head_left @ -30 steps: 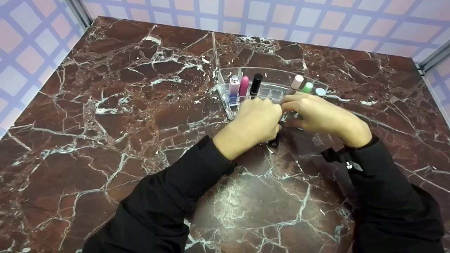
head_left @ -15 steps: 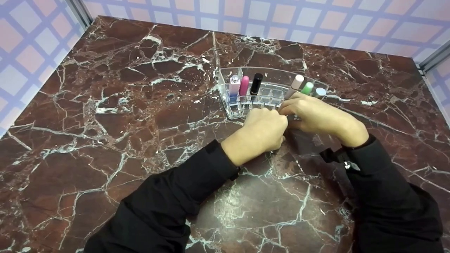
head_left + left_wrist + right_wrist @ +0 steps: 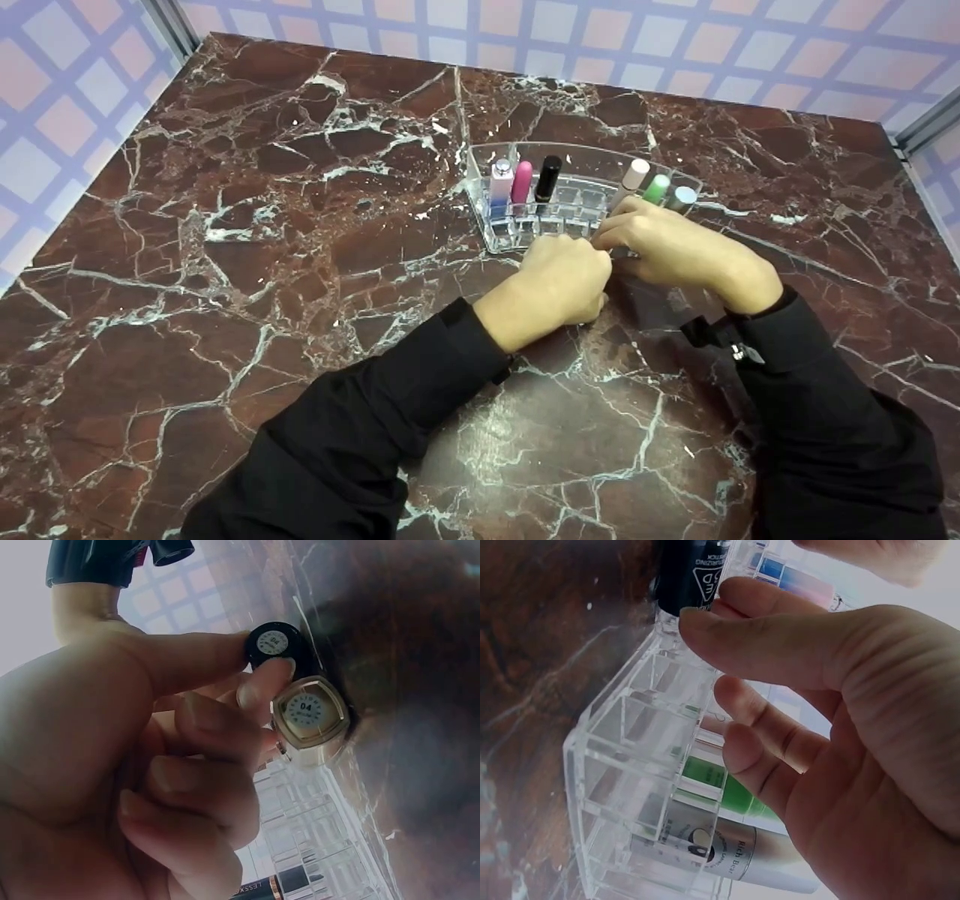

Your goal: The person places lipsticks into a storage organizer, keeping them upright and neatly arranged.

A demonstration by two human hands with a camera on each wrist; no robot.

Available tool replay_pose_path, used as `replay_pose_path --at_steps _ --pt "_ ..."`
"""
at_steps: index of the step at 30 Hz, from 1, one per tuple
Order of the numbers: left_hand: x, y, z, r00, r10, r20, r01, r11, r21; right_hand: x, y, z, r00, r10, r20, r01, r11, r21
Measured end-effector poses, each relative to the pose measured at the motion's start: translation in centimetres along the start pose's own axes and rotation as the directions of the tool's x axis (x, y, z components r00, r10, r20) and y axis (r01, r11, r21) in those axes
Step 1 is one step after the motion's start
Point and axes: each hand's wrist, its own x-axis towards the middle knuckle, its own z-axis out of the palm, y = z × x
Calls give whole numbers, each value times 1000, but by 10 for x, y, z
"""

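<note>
A black lipstick tube (image 3: pixel 273 642) with a round "04" sticker on its end is pinched by my left hand (image 3: pixel 562 277), thumb on its side; the head view hides it under this hand. Right beside it is a gold, square-ended tube (image 3: pixel 307 714), also marked 04. In the right wrist view, my right hand (image 3: pixel 664 240) holds the black tube's white-lettered body between thumb and forefinger, its other fingers loosely bent. Both hands are close together at the front of a clear, curved lipstick holder (image 3: pixel 502 238).
At the holder's left stand a lilac-and-blue tube (image 3: pixel 501 180), a pink tube (image 3: pixel 521 182) and a black tube (image 3: pixel 549 178). To the right are a pale pink-capped tube (image 3: pixel 636 174), a green one (image 3: pixel 657 189) and a silver one (image 3: pixel 682 198). Marble-patterned table (image 3: pixel 300 225) surrounds them.
My left hand has moved down and slightly right, away from the holder's front edge, and now covers the black tube seen below it earlier. My right hand has barely moved.
</note>
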Motion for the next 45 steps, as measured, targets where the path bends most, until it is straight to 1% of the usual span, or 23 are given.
replay_pose_path --at_steps 5,13,22,27,34,45 --pt "1 1 0 999 2 37 -1 1000 -11 1 1 1 1000 -22 20 22 1000 -9" --pt "0 1 0 998 14 56 -13 1000 -17 1 2 2 998 -62 10 62 998 -14" --pt "1 -2 0 995 19 102 -14 998 -54 1 1 3 998 -39 45 40 999 -26" --pt "1 -4 -1 993 22 113 -14 997 -78 1 0 4 998 -21 53 23 999 -25" --pt "0 -3 -2 993 21 114 -13 997 -73 1 -1 3 998 -7 62 9 999 -34" --pt "1 -3 -1 990 11 142 -1 998 -69 1 -1 4 997 8 73 -6 1000 -25"
